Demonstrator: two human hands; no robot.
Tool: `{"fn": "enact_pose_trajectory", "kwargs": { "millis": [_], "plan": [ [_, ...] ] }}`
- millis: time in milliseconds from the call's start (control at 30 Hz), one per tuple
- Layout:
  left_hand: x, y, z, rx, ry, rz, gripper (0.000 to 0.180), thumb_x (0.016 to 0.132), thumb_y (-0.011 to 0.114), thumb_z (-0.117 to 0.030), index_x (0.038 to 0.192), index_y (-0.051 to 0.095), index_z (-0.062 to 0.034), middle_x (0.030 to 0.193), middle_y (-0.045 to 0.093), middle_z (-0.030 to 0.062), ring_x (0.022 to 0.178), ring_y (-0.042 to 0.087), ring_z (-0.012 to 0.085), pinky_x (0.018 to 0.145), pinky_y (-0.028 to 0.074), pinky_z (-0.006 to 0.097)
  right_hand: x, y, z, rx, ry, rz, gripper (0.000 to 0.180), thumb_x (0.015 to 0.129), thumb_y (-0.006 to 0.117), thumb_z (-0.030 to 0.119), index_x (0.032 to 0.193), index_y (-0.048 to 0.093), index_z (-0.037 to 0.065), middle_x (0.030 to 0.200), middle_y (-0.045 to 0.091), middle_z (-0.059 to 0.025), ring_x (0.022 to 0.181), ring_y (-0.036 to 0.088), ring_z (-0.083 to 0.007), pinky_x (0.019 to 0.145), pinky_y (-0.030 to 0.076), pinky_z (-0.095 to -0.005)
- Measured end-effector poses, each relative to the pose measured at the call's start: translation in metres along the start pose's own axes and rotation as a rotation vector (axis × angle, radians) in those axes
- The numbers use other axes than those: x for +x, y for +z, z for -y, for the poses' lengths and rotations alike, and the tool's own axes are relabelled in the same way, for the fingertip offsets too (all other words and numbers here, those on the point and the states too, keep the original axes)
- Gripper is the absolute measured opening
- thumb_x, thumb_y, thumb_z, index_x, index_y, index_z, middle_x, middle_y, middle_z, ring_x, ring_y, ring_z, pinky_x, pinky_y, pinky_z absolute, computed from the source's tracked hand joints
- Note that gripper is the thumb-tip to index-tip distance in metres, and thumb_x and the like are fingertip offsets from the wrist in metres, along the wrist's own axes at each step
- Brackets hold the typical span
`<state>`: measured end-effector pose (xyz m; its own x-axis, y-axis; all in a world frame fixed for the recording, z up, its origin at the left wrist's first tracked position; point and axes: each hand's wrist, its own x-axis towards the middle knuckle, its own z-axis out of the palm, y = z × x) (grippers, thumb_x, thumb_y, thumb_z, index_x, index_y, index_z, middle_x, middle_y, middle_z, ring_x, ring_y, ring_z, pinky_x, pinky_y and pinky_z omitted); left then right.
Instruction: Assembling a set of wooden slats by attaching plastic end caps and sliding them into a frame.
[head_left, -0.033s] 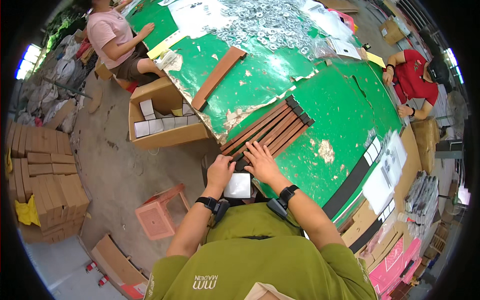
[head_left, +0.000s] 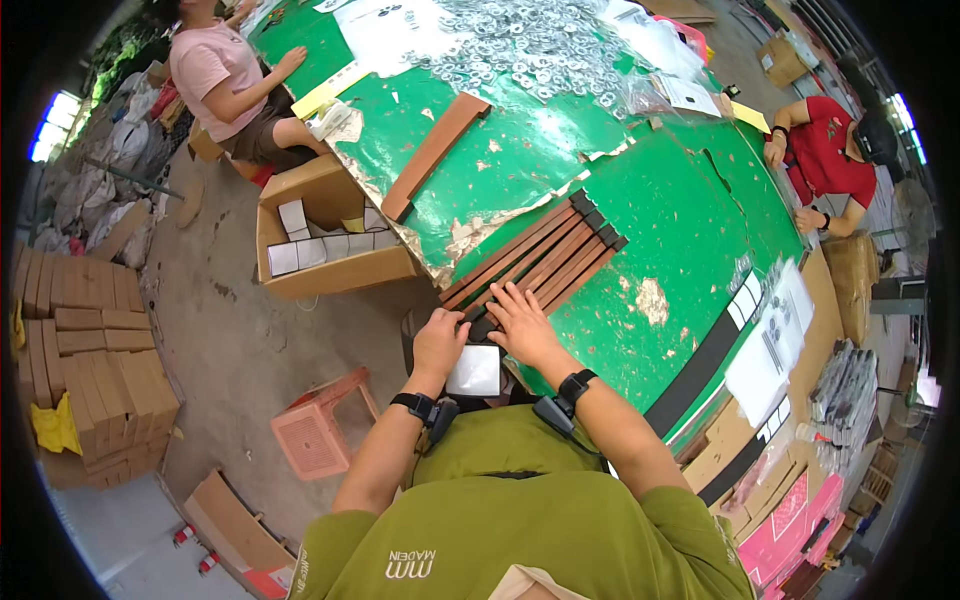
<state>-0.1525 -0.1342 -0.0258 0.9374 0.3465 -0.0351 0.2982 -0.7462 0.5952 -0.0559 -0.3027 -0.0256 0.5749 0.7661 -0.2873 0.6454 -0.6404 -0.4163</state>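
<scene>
Several reddish-brown wooden bars (head_left: 548, 250) with black end caps lie side by side, slanting across the green table's near corner. My right hand (head_left: 525, 325) rests over their near ends, open, fingers spread and lying flat on the wood. To its left, my left hand (head_left: 438, 342) is closed, with bent fingers and thumb brought together against the bars' near left ends. What its fingers hold, if anything, is hidden. Just below the hands, a white square piece (head_left: 473, 371) sits in front of my waist. Farther off, a single brown bar (head_left: 437, 155) lies apart from the bundle.
A pile of metal washers (head_left: 530, 45) covers the table's far side. An open cardboard box (head_left: 340, 282) of white pieces stands left of the table, near a pink stool (head_left: 312, 440). Black strips (head_left: 705, 355) and plastic bags lie rightward. Two people sit at the table.
</scene>
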Motion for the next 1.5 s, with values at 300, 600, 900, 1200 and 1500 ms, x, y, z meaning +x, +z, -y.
{"fn": "enact_pose_trajectory", "kwargs": {
  "millis": [300, 600, 900, 1200, 1500],
  "plan": [
    [0.007, 0.002, 0.006, 0.034, 0.030, -0.024, 0.020, 0.085, 0.070, -0.021, 0.098, 0.070, -0.0071, 0.095, 0.063, 0.0087, 0.080, 0.065, 0.0304, 0.069, 0.053, 0.040, 0.000, 0.013, -0.007, 0.005, -0.034, -0.095, 0.058, 0.089, 0.065, 0.038, 0.139, 0.050, 0.011, 0.159, 0.025, -0.0058, 0.147, 0.021, -0.0291, 0.119, 0.019, -0.0485],
    [0.009, 0.009, 0.017, 0.000, 0.041, -0.021, 0.019, 0.084, 0.071, -0.020, 0.097, 0.069, -0.0064, 0.090, 0.062, 0.0084, 0.076, 0.065, 0.0283, 0.067, 0.053, 0.038, 0.002, 0.007, -0.006, 0.001, -0.033, -0.081, 0.057, 0.091, 0.063, 0.039, 0.139, 0.049, 0.012, 0.160, 0.024, -0.0049, 0.148, 0.019, -0.0279, 0.120, 0.018, -0.0482],
    [0.011, 0.007, 0.022, 0.042, 0.113, -0.004, 0.019, 0.084, 0.071, -0.019, 0.097, 0.067, -0.0052, 0.090, 0.062, 0.0078, 0.074, 0.066, 0.0266, 0.065, 0.053, 0.037, 0.001, 0.005, -0.003, -0.016, -0.020, -0.031, 0.057, 0.094, 0.058, 0.040, 0.141, 0.048, 0.012, 0.160, 0.022, -0.0050, 0.148, 0.017, -0.0271, 0.121, 0.016, -0.0472],
    [0.011, 0.008, 0.021, 0.011, 0.134, -0.022, 0.018, 0.084, 0.071, -0.017, 0.095, 0.066, -0.0048, 0.090, 0.061, 0.0084, 0.073, 0.065, 0.0269, 0.065, 0.053, 0.037, 0.001, 0.005, -0.003, -0.013, -0.018, -0.025, 0.058, 0.092, 0.060, 0.041, 0.141, 0.048, 0.011, 0.160, 0.022, -0.0044, 0.148, 0.018, -0.0266, 0.120, 0.016, -0.0475],
    [0.009, 0.013, 0.025, 0.019, 0.147, -0.038, 0.018, 0.082, 0.071, -0.019, 0.094, 0.065, -0.0077, 0.089, 0.060, 0.0067, 0.071, 0.064, 0.0275, 0.062, 0.054, 0.038, 0.000, 0.002, 0.000, -0.023, -0.003, -0.010, 0.058, 0.093, 0.059, 0.041, 0.141, 0.048, 0.012, 0.160, 0.023, -0.0046, 0.148, 0.018, -0.0269, 0.120, 0.016, -0.0474]
  ]
}}
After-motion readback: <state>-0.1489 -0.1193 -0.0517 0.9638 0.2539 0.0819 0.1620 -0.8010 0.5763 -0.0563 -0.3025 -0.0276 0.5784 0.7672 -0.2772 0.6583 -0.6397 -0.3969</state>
